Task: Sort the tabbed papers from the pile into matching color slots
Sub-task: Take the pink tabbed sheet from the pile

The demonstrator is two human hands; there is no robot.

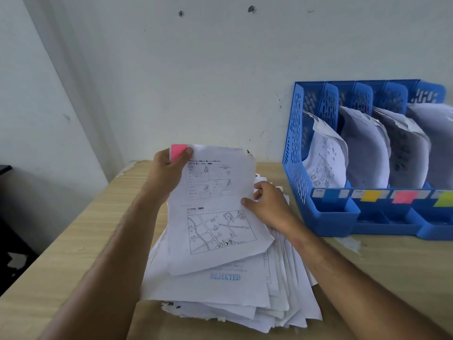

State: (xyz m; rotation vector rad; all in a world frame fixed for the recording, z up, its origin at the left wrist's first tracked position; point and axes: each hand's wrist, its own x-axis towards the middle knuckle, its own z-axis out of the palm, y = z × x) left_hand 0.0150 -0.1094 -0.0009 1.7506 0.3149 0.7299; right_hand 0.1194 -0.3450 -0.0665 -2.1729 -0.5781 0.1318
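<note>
A printed sheet [215,204] with a pink tab [177,150] at its top left corner is lifted above the paper pile [220,298]. My left hand [169,165] pinches that corner at the tab. My right hand [267,202] holds the sheet's right edge with its thumb on the front. The blue file rack [294,173] stands to the right with papers in its slots. Its front carries a blue label [331,193], a yellow label [369,195], a pink label [403,197] and a green label [445,201].
The wooden table [73,253] meets a white wall behind. The pile's top sheet shows a blue "REJECTED" stamp [225,276]. A dark object [5,169] sits off the table's left edge. A scrap of torn paper [353,244] lies in front of the rack.
</note>
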